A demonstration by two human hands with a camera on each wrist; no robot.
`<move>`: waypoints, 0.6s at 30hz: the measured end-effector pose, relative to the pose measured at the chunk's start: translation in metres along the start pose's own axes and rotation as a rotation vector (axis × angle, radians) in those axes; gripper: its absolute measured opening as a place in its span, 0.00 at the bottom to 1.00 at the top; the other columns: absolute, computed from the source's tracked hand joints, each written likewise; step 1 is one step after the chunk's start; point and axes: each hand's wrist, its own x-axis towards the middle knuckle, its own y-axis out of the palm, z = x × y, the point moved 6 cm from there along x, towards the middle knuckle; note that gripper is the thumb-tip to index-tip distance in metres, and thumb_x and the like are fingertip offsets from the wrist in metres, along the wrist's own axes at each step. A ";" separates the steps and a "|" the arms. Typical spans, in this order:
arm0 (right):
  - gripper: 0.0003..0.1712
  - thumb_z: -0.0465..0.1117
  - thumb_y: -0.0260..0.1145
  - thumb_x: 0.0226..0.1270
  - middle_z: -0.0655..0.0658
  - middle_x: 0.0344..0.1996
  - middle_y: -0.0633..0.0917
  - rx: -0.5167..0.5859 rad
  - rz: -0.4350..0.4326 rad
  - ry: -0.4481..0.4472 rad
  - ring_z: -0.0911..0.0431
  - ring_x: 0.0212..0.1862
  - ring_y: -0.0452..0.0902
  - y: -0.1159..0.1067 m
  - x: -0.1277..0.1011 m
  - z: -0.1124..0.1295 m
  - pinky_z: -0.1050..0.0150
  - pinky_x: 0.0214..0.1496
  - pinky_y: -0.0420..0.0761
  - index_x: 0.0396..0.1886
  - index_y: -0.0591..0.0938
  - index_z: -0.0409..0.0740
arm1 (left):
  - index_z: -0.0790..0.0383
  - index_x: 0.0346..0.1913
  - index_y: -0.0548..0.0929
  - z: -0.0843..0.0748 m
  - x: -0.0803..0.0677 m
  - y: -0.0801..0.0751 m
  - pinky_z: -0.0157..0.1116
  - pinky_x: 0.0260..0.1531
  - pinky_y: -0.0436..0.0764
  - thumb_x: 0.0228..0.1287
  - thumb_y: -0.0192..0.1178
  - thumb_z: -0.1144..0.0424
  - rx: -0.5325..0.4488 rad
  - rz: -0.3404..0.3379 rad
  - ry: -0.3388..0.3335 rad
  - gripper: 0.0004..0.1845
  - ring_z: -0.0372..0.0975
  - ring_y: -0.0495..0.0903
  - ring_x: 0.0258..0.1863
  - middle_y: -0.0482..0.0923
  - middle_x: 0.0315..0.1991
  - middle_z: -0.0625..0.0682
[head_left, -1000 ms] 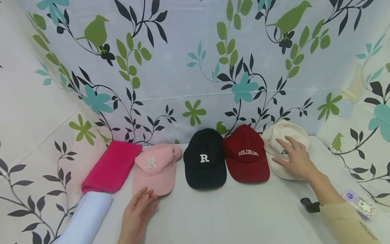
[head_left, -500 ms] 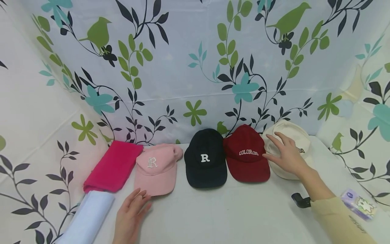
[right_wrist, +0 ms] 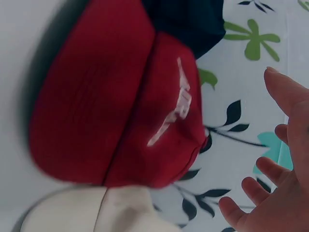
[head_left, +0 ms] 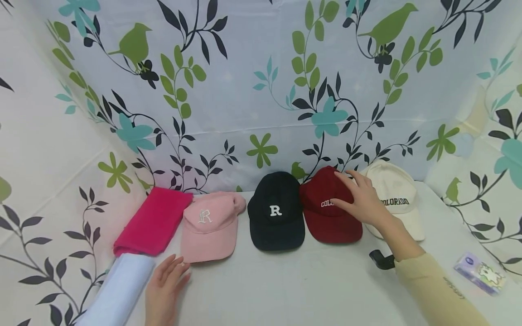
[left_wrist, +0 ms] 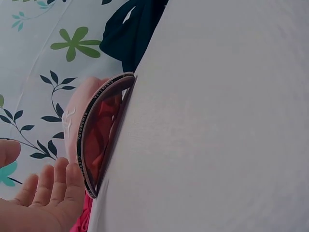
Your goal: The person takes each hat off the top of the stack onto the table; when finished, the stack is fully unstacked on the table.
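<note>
Four baseball caps stand in a row: pink (head_left: 210, 226), dark navy (head_left: 276, 231), red (head_left: 332, 228) and cream (head_left: 393, 183). My right hand (head_left: 363, 201), fingers spread, hovers over the right side of the red cap and covers part of its COLORADO lettering. In the right wrist view that hand (right_wrist: 270, 179) shows relaxed fingers with nothing in them, apart from the red cap (right_wrist: 91, 101). Near the front left of the pink cap's brim is my left hand (head_left: 165, 283), its fingers loosely extended and holding nothing. The left wrist view shows the brim's underside, banded with VETEMENTS lettering.
Left of the caps lie a folded hot-pink cloth (head_left: 155, 222) and a pale blue cloth (head_left: 118, 290). A small purple-and-white packet (head_left: 481, 274) sits on the white tabletop at the right. Patterned fabric (head_left: 228, 90) hangs close behind the row.
My right hand has swept left from the cream cap to the red cap, uncovering the cream cap's lettering. My left hand has drifted slightly left and down, away from the pink brim.
</note>
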 end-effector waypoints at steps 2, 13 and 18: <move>0.45 0.47 0.75 0.63 0.30 0.72 0.60 0.017 0.003 -0.013 0.30 0.71 0.52 0.006 0.005 0.008 0.25 0.63 0.62 0.77 0.65 0.46 | 0.67 0.71 0.64 -0.001 0.000 -0.004 0.35 0.47 0.84 0.73 0.62 0.65 0.037 -0.041 0.004 0.29 0.33 0.84 0.46 0.81 0.51 0.46; 0.45 0.46 0.76 0.62 0.34 0.71 0.62 0.130 0.010 -0.085 0.35 0.71 0.52 0.034 0.030 0.056 0.29 0.65 0.63 0.76 0.66 0.45 | 0.65 0.76 0.59 0.000 0.001 -0.019 0.34 0.46 0.84 0.74 0.60 0.66 0.116 -0.080 -0.017 0.34 0.31 0.83 0.45 0.73 0.60 0.54; 0.45 0.46 0.75 0.63 0.35 0.72 0.62 0.198 0.025 -0.097 0.37 0.71 0.53 0.045 0.041 0.081 0.32 0.65 0.66 0.76 0.65 0.45 | 0.63 0.79 0.52 0.000 0.002 -0.019 0.35 0.48 0.84 0.75 0.59 0.62 0.178 -0.027 -0.052 0.38 0.29 0.82 0.45 0.63 0.70 0.61</move>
